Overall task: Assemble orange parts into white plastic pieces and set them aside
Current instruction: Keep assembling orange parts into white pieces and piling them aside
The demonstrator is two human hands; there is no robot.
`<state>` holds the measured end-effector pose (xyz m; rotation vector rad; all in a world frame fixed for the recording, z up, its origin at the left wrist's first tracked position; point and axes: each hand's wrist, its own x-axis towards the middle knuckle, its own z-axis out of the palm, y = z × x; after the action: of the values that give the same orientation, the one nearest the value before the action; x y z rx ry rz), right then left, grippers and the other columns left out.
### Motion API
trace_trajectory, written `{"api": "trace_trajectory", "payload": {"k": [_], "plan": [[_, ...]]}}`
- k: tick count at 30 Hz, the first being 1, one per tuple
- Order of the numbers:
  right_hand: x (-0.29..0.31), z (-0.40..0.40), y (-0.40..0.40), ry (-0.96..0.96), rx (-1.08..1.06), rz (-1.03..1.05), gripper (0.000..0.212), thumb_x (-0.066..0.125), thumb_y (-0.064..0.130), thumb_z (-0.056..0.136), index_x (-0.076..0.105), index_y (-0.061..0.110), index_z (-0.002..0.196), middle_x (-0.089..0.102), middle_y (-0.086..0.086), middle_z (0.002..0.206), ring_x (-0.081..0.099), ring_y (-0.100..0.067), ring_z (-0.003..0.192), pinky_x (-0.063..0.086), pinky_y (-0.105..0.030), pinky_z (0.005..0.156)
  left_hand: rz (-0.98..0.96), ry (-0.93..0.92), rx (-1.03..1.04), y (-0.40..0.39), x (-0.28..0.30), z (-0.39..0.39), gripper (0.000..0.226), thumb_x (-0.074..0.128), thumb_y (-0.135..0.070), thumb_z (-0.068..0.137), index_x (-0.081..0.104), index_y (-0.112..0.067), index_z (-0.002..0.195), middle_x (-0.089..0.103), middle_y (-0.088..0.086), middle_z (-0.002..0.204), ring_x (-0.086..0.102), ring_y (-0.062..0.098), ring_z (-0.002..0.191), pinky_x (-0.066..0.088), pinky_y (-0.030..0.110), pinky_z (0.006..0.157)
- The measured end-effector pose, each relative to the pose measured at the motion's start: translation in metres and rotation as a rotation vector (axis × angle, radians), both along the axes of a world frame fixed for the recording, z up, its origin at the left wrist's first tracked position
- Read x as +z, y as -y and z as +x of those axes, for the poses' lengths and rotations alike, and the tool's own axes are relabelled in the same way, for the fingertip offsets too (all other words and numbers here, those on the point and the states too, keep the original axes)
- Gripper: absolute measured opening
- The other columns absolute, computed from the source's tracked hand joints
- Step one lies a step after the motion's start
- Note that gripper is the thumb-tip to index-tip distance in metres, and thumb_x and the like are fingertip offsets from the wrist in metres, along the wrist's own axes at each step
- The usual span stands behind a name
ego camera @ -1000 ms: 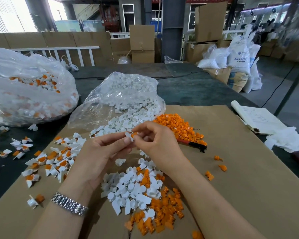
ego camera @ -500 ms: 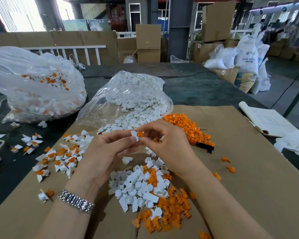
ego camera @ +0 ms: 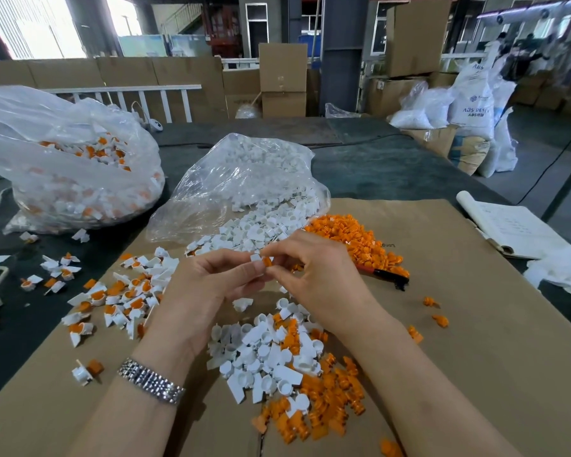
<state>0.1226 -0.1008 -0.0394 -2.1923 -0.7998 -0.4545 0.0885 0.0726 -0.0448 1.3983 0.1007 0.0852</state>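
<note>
Notebook writing too small

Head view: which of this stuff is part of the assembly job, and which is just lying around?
Job:
left hand pinching white piece
right hand pinching orange part
mixed loose pile
orange heap
assembled pieces
bag of white pieces
bag of assembled pieces

Lying about:
notebook
white cloth
cardboard boxes

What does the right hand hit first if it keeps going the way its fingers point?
The right hand points left, pinching an orange part against the white piece in the left hand. Straight on, it likely meets that white piece and the left fingertips.
</note>
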Motion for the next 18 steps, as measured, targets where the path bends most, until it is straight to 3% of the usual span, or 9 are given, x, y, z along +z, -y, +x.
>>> {"api": "trace_trajectory", "payload": {"k": [6,13,18], "plan": [[-0.0015,0.0002,-0.0001,-0.03,0.024,0.08,0.025,0.079,0.011,0.084,0.075,0.017,0.108,0.067,0.003,0.09,0.063,-0.007,0.082,0.054,-0.023,0.08,-0.11,-0.011,0.0,0.0001,-0.0018,0.0044,0.021,0.087,-0.015,0.054,0.081,-0.009,0.073,0.078,0.02,0.088,0.078,0.028,0.081,0.061,0.023,0.07],[-0.0029,0.003,0.0002,-0.037,0.009,0.044,0.019,0.079,0.016,0.084,0.074,0.019,0.102,0.066,0.006,0.089,0.062,-0.004,0.081,0.053,-0.021,0.079,-0.097,-0.034,0.008,-0.0016,-0.0052,0.0048,0.026,0.085,-0.006,0.061,0.077,0.003,0.084,0.076,0.027,0.096,0.077,0.035,0.087,0.061,0.023,0.069],[-0.0013,0.0038,0.0018,-0.099,0.022,-0.001,0.021,0.077,0.014,0.086,0.072,0.021,0.106,0.065,0.008,0.094,0.062,-0.004,0.085,0.051,-0.016,0.081,-0.107,-0.056,0.01,-0.0009,-0.0064,0.0059,0.022,0.087,-0.007,0.059,0.079,-0.002,0.079,0.076,0.027,0.097,0.077,0.035,0.09,0.061,0.023,0.07]]}}
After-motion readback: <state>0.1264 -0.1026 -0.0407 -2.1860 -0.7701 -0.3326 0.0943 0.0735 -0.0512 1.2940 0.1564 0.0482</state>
